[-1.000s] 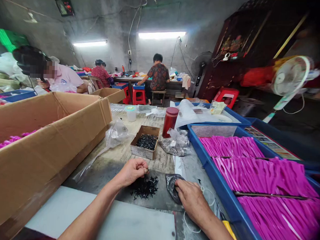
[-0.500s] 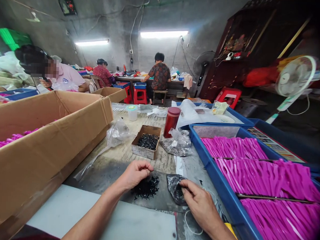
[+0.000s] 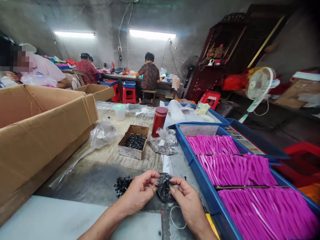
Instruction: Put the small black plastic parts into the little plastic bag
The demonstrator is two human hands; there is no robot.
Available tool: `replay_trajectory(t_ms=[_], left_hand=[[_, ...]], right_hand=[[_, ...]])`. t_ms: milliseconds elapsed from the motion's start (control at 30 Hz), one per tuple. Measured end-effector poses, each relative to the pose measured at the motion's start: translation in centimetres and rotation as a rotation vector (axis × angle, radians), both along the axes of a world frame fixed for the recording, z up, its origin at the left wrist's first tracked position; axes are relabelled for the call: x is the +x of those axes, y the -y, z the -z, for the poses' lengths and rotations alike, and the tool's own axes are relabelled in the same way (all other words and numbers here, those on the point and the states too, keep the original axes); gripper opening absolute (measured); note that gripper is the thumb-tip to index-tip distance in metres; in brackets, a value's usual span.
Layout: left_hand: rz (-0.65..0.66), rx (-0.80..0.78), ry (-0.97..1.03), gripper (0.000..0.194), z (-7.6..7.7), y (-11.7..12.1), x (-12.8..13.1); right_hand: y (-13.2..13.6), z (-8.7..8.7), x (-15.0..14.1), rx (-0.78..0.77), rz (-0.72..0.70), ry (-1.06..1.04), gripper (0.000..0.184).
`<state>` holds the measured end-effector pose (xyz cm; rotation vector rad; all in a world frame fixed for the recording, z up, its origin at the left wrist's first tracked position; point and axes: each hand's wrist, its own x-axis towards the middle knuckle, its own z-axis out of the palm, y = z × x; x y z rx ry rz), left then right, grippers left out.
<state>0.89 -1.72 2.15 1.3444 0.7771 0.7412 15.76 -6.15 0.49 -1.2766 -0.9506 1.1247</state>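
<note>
My left hand (image 3: 139,192) and my right hand (image 3: 186,199) meet low in the middle of the view, both pinching a small dark plastic bag (image 3: 163,186) held between them just above the table. A loose pile of small black screws (image 3: 121,183) lies on the dark mat to the left of my left hand. A small cardboard box (image 3: 133,146) holding more black screws stands farther back on the table. A blue tray (image 3: 200,171) full of magenta strips (image 3: 237,168) runs along my right side.
A big open cardboard box (image 3: 39,129) fills the left side. A red bottle (image 3: 159,121), clear plastic bags (image 3: 103,132), a bag of small parts (image 3: 163,143) and a white cup (image 3: 120,111) stand behind. Several people sit at tables in the back. A white fan (image 3: 259,85) stands at right.
My left hand has left the screw pile and moved right to the dark bag. My right hand has lifted the bag off the table. The camera has turned to the right.
</note>
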Motion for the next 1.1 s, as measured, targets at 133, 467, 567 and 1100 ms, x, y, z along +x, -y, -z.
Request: replay_trajectory(t_ms=[133, 467, 567, 1100], left_hand=[[0.028, -0.013, 0.069, 0.020, 0.5, 0.4, 0.2], [-0.015, 0.013, 0.092, 0.026, 1.6, 0.6, 0.2], [-0.024, 0.061, 0.058, 0.026, 1.9, 0.5, 0.1], [-0.029, 0.178, -0.035, 0.025, 3.2, 0.6, 0.1]], right_hand=[[0.4, -0.4, -0.5, -0.009, 0.000, -0.061, 0.012], [0.2, 1.3, -2.0, 0.034, 0.044, -0.029, 0.011], [0.2, 1.6, -2.2, 0.041, 0.090, 0.041, 0.013], [-0.1, 1.9, -2.9, 0.030, 0.205, -0.070, 0.018]])
